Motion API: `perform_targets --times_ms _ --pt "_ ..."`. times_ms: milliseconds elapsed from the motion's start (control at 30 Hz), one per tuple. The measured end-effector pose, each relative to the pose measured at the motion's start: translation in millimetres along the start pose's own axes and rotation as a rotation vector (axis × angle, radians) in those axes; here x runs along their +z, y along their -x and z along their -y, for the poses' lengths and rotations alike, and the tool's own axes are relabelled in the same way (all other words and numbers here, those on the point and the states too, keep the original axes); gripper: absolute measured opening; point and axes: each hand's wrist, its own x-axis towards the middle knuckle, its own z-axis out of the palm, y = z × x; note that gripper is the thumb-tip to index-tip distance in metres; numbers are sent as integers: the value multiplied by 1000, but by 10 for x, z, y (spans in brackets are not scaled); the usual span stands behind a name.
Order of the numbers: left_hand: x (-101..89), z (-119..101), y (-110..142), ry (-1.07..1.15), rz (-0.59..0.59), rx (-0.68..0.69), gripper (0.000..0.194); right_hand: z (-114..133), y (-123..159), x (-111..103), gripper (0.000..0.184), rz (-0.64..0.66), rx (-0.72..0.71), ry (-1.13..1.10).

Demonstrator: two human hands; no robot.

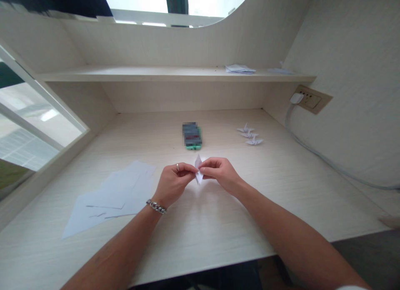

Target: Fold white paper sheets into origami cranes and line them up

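Between my two hands, just above the desk, is a small piece of folded white paper [198,161], narrow and pointed at top and bottom. My left hand [177,181], with a ring and a chain bracelet, pinches its left side. On the right side, the thumb and fingers of my right hand [220,172] close on the same paper. Fingertips hide the middle of the folds. Beyond my hands lies a phone in a green case [193,136], its screen blurred out. Three folded paper cranes [254,142] sit in a row toward the back right.
Loose white sheets [115,190] overlap on the left of the desk [200,244]. Above the back runs a shelf [156,73] with folded papers [240,68] on it. A white charger [296,98] in the wall socket trails a cable [331,168] down the right side.
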Motion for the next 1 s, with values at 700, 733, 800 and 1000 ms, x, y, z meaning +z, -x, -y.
perform_targets --times_ms 700,733,800,1000 --pt "14 58 -26 76 -48 -116 19 28 16 10 13 -81 -132 202" --pt "13 60 -26 71 -46 -122 19 24 14 7 13 -81 -132 206" --pt "11 68 -27 57 -41 -129 18 11 10 3 12 -78 -134 213" --pt "17 94 -27 45 -41 -115 16 -21 8 8 11 -82 -168 249"
